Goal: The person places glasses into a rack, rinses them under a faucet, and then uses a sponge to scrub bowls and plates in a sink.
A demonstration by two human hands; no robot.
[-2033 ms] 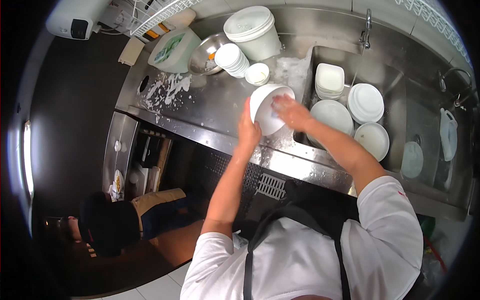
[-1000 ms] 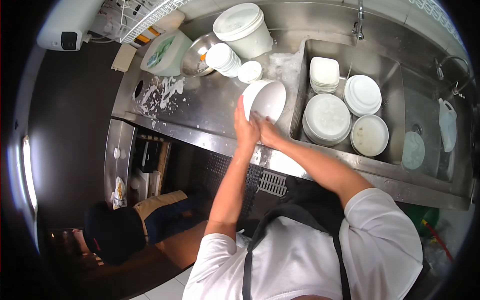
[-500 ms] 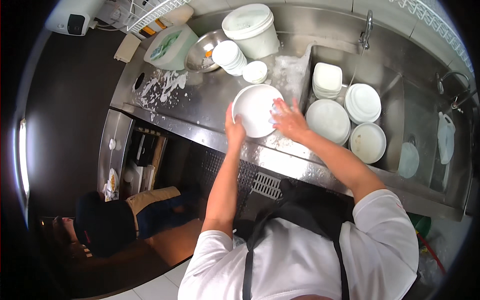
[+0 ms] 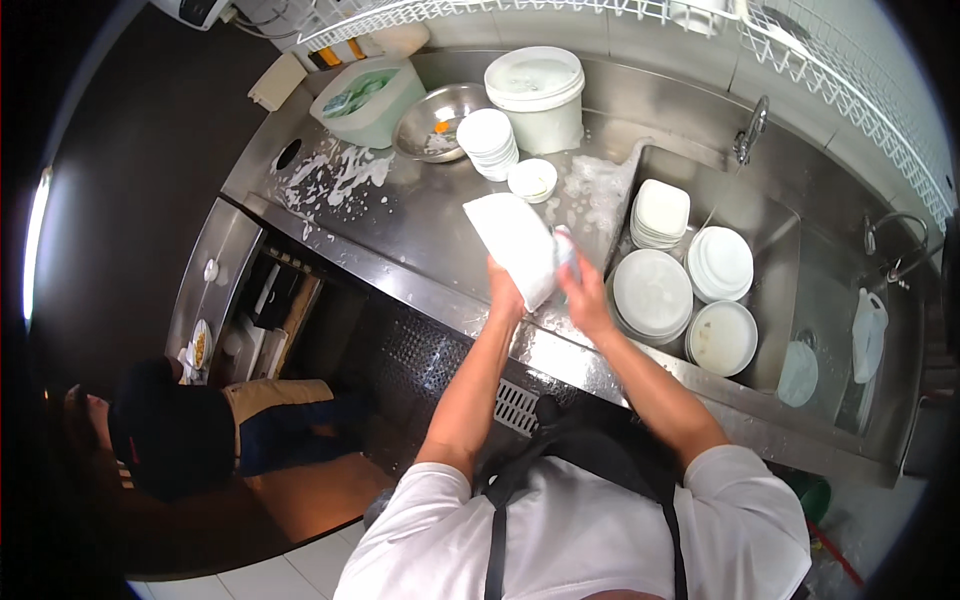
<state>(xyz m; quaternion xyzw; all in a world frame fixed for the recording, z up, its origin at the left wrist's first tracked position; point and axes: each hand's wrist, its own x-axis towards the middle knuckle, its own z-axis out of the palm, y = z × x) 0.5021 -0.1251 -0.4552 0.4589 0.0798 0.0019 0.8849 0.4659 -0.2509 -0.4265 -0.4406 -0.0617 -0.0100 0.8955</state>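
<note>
A white bowl (image 4: 512, 238) is tipped on its side above the steel counter's front edge. My left hand (image 4: 506, 292) grips its lower rim, fingers wrapped around it. Against the bowl's right side my right hand (image 4: 584, 296) presses a pale bluish-white scrubbing pad or cloth (image 4: 566, 250), partly covered by the fingers and blurred. Just beyond the bowl stand a small white bowl (image 4: 532, 180) and a stack of small white bowls (image 4: 487, 140).
The sink (image 4: 790, 215) at right holds square dishes (image 4: 661, 208), round plates (image 4: 652, 293) and a soiled bowl (image 4: 722, 338). At the back are a white bucket (image 4: 535, 105), a metal bowl (image 4: 425, 115) and a green tub (image 4: 368, 105). Another person (image 4: 175, 430) is at lower left.
The bowl has gone from lying nearly flat, its inside up, to standing tilted on edge. My right hand has moved from its inside to its right side. The whole view has shifted.
</note>
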